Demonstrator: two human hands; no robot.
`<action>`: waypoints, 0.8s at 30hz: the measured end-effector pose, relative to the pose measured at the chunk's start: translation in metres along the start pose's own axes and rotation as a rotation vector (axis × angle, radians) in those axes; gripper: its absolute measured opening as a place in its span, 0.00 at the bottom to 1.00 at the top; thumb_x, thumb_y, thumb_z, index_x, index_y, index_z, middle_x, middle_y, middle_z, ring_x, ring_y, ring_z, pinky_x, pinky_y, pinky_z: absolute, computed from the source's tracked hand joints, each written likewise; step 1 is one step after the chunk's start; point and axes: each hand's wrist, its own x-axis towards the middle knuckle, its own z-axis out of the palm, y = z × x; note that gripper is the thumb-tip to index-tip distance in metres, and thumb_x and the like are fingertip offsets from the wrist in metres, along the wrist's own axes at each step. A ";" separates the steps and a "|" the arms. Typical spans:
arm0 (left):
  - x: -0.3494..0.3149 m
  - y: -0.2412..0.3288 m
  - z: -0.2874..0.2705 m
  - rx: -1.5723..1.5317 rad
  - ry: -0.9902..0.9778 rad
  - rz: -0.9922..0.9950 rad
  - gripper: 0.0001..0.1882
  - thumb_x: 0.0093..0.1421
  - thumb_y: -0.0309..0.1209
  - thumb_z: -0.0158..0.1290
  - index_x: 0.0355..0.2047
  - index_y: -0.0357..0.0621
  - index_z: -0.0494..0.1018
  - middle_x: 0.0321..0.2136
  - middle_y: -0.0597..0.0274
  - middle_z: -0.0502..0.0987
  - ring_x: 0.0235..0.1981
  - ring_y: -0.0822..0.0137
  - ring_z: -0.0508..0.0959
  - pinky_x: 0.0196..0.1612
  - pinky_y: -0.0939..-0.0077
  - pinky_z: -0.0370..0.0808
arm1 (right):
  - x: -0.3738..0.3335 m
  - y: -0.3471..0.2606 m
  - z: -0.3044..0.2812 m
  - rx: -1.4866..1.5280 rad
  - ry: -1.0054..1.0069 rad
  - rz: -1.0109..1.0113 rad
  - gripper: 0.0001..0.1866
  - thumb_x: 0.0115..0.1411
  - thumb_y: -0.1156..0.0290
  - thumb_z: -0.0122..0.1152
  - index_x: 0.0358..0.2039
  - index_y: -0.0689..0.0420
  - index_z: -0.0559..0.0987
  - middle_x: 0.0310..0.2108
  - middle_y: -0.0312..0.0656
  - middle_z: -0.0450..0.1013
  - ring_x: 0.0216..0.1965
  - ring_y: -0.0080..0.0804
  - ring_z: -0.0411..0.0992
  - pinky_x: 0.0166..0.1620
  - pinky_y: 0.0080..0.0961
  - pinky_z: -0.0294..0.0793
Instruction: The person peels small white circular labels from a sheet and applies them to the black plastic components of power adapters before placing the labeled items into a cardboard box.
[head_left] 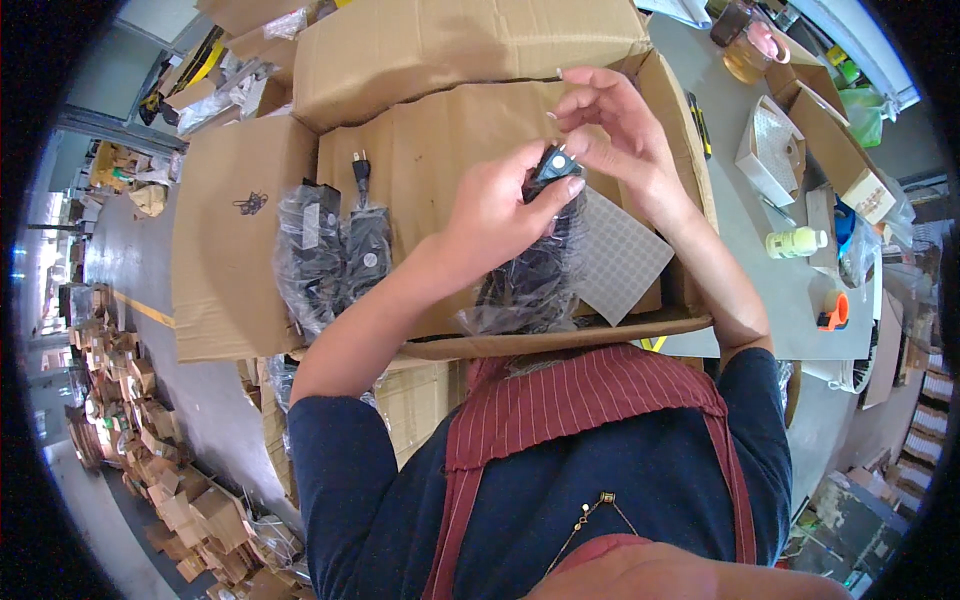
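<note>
- Bagged adapters (335, 250) lie on the box (420, 170), left of your hands.
- Left hand (500, 210) is closed round the adapter (553, 165), held above the box; its bag (525, 290) looks slippery, so grip the stiff body.
- Right hand (610, 130) pinches the adapter's top, fingers half curled.
- Sticker sheet (620, 260) lies beneath.

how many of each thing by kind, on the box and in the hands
black adapter in a clear bag: 3 (one held by the left hand and right hand at, two lying on the cardboard box at and)
grey sheet of small stickers: 1
total: 4
</note>
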 end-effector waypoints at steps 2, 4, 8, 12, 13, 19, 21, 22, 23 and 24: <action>0.002 -0.007 0.000 0.022 -0.005 0.054 0.15 0.63 0.30 0.59 0.48 0.37 0.74 0.25 0.70 0.75 0.20 0.82 0.72 0.21 0.83 0.70 | 0.002 0.005 -0.004 -0.320 -0.140 -0.203 0.33 0.55 0.73 0.66 0.60 0.58 0.65 0.47 0.40 0.70 0.51 0.30 0.69 0.56 0.30 0.67; 0.003 -0.007 0.001 0.023 -0.012 0.057 0.15 0.63 0.30 0.59 0.48 0.37 0.74 0.25 0.70 0.76 0.20 0.82 0.72 0.22 0.83 0.70 | 0.002 0.005 -0.004 -0.263 -0.149 -0.154 0.34 0.53 0.73 0.66 0.61 0.58 0.65 0.48 0.40 0.70 0.51 0.31 0.69 0.57 0.30 0.66; 0.005 -0.019 0.001 0.106 -0.028 0.115 0.17 0.63 0.30 0.59 0.51 0.37 0.73 0.27 0.69 0.76 0.21 0.81 0.72 0.23 0.83 0.71 | 0.003 0.008 -0.006 -0.211 -0.169 -0.107 0.35 0.50 0.75 0.64 0.60 0.58 0.66 0.48 0.40 0.71 0.50 0.31 0.70 0.58 0.31 0.66; 0.004 -0.017 0.003 0.139 -0.027 0.089 0.18 0.64 0.31 0.59 0.52 0.37 0.72 0.28 0.69 0.76 0.22 0.81 0.72 0.24 0.83 0.72 | 0.003 0.006 -0.007 -0.204 -0.133 -0.160 0.31 0.49 0.78 0.60 0.57 0.59 0.69 0.47 0.41 0.72 0.49 0.31 0.70 0.57 0.30 0.67; 0.003 -0.016 0.002 0.099 -0.032 0.066 0.18 0.64 0.31 0.58 0.52 0.38 0.72 0.29 0.70 0.76 0.24 0.82 0.73 0.25 0.84 0.72 | 0.003 0.005 -0.010 -0.205 -0.097 -0.174 0.29 0.49 0.79 0.58 0.55 0.59 0.71 0.46 0.40 0.72 0.49 0.31 0.70 0.56 0.29 0.68; 0.013 -0.006 -0.026 -0.080 0.151 0.234 0.22 0.65 0.31 0.57 0.58 0.40 0.68 0.36 0.71 0.74 0.33 0.81 0.74 0.35 0.83 0.75 | 0.011 0.003 -0.026 -0.077 0.199 -0.046 0.24 0.52 0.84 0.51 0.51 0.60 0.73 0.44 0.39 0.73 0.46 0.29 0.70 0.54 0.27 0.68; 0.016 0.005 -0.050 -0.069 0.265 0.189 0.21 0.65 0.30 0.57 0.56 0.40 0.70 0.34 0.72 0.74 0.30 0.81 0.73 0.32 0.83 0.75 | 0.014 0.008 -0.036 -0.016 0.285 -0.137 0.24 0.52 0.84 0.51 0.51 0.60 0.73 0.44 0.38 0.72 0.47 0.29 0.70 0.56 0.26 0.67; 0.018 0.014 -0.059 -0.087 0.338 0.158 0.21 0.64 0.30 0.58 0.56 0.40 0.70 0.33 0.69 0.75 0.29 0.80 0.74 0.31 0.83 0.76 | 0.012 0.004 -0.038 -0.017 0.308 -0.131 0.24 0.52 0.84 0.51 0.52 0.60 0.73 0.44 0.38 0.72 0.47 0.30 0.69 0.56 0.25 0.66; 0.020 0.021 -0.066 -0.102 0.417 0.125 0.22 0.63 0.31 0.59 0.55 0.39 0.70 0.33 0.66 0.76 0.28 0.79 0.75 0.30 0.83 0.77 | 0.012 0.004 -0.038 -0.018 0.308 -0.133 0.24 0.52 0.84 0.51 0.52 0.60 0.73 0.44 0.38 0.72 0.47 0.30 0.69 0.56 0.25 0.66; 0.022 0.022 -0.071 -0.164 0.462 0.155 0.23 0.62 0.31 0.60 0.55 0.39 0.70 0.32 0.67 0.76 0.27 0.79 0.74 0.28 0.81 0.79 | 0.011 0.005 -0.039 -0.019 0.302 -0.125 0.24 0.52 0.84 0.51 0.52 0.60 0.73 0.44 0.38 0.72 0.47 0.30 0.69 0.56 0.26 0.66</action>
